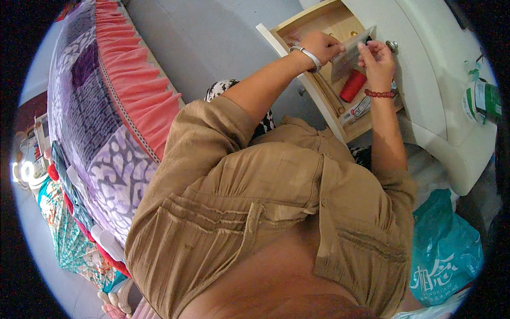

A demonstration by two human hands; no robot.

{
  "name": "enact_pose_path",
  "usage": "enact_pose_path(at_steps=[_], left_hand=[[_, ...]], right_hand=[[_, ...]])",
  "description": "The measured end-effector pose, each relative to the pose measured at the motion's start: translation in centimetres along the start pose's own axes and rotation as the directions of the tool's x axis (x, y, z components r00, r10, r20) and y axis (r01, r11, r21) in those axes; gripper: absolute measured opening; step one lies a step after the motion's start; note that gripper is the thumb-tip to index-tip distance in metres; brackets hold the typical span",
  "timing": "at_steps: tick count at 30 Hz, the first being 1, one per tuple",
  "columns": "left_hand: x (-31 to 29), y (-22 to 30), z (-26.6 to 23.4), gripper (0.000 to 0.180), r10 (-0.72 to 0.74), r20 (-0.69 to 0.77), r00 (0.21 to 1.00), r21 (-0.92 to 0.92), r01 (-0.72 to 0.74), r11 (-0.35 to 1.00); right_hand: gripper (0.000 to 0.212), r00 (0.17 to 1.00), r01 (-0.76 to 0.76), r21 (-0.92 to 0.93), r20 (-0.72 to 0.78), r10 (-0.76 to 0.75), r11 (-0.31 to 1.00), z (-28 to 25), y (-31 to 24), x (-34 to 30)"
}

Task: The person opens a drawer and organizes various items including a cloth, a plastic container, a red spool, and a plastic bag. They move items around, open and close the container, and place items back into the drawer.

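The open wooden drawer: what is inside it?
Inside the drawer lie a red spool of thread and a flat packet near the front. Both hands, left hand and right hand, hold a small grey pouch that hides the back.

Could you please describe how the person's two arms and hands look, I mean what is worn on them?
Both forearms are bare below loose tan-brown sleeves of thin crinkled cloth, pushed up near the elbows. The left hand has a plain silver-coloured bangle around the wrist. The right hand has a bracelet of small dark red beads around the wrist. No gloves or rings can be made out.
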State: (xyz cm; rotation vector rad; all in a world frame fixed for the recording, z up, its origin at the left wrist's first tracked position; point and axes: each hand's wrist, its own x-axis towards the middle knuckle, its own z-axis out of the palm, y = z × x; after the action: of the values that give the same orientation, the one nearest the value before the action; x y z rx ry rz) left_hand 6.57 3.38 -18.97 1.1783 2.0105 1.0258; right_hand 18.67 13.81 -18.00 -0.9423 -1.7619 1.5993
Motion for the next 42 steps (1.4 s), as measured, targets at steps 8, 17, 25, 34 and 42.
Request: enact_pose_path(at_steps=[8, 17, 25, 34, 42], left_hand=[[-1.0, 1.2, 0.8, 0.014, -0.173, 0.223, 0.959, -0.379, 0.249, 0.891], [-2.3, 2.0, 2.7, 0.023, -0.009, 0.363, 0.932, -0.498, 0.203, 0.843], [-2.0, 2.8, 2.6, 0.026, -0.06, 0.502, 0.863, -0.594, 0.395, 0.701], [-2.0, 3.2, 2.9, 0.029, -0.126, 0.331, 0.935, -0.614, 0.315, 0.724], [-1.8, 2.8, 2.8, 0.025, -0.173, 0.339, 0.925, -0.605, 0.355, 0.713]], right_hand=[[0.03, 0.932, -0.353, 0.118, 0.135, 0.337, 0.928, -0.2, 0.4, -1.6], [0.034, 0.973, -0.074, -0.304, 0.188, 0.136, 0.95, -1.6, 0.3, -3.4], [0.024, 0.98, -0.023, -0.267, 0.185, 0.074, 0.963, -3.2, 1.2, -4.3], [0.017, 0.959, 0.057, -0.249, 0.283, 0.017, 0.967, -3.2, 0.3, -4.6], [0.019, 0.926, -0.044, -0.113, 0.368, 0.083, 0.993, -2.8, 0.2, -4.5]])
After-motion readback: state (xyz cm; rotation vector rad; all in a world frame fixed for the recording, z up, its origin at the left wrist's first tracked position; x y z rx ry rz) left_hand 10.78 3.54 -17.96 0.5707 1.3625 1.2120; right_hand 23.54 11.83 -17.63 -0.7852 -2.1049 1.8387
